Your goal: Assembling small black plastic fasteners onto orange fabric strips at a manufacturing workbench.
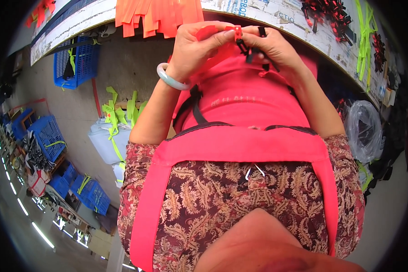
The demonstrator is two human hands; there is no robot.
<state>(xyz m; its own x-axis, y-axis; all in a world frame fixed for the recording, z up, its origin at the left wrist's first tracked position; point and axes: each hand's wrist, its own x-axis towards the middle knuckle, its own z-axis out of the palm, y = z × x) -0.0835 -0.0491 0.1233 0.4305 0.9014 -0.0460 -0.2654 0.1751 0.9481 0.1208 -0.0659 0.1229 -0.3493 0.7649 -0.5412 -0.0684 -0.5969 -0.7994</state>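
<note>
My two hands meet in front of my pink apron, close to the table's edge. My left hand, with a pale bangle on the wrist, pinches an orange-red strap between thumb and fingers. Black plastic buckle pieces with a bit of red at the top sit between the fingertips of both hands. My right hand is closed around the buckle's other side, and a black ring-like band shows on one finger. More black and red parts hang below the right fingers, blurred. How the strap runs through the buckle is hidden.
Orange strips hang over the edge of the table. A pile of black and red buckles and yellow-green straps lie at its right. Blue baskets stand on the left, and a clear plastic bag is at right.
</note>
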